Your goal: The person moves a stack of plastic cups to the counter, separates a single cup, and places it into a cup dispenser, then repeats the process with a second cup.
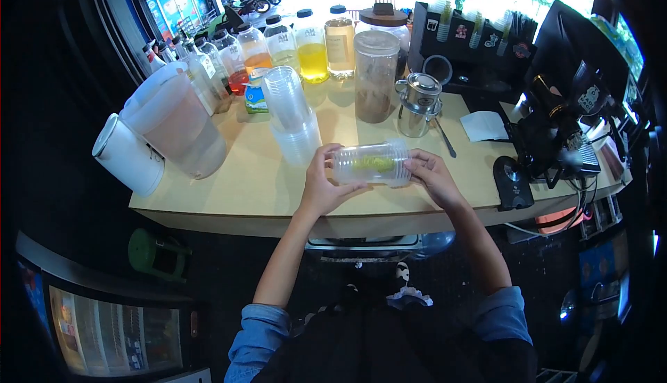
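Observation:
Both my hands hold a short stack of clear plastic cups (372, 163) lying sideways over the wooden counter (257, 188). A green print shows through the cup walls. My left hand (324, 185) grips the stack's left end, fingers wrapped over its rim. At the right end, my right hand (432, 174) holds the stack with its fingertips. A taller stack of clear cups (290, 112) stands upright just behind my left hand.
Two large pitchers (174, 122) stand at the counter's left end. Syrup bottles (313, 49) line the back. A tall jar of brown powder (375, 77), a metal filter (419, 103) and a spoon (445, 136) stand behind the hands. Black equipment (556, 126) fills the right side.

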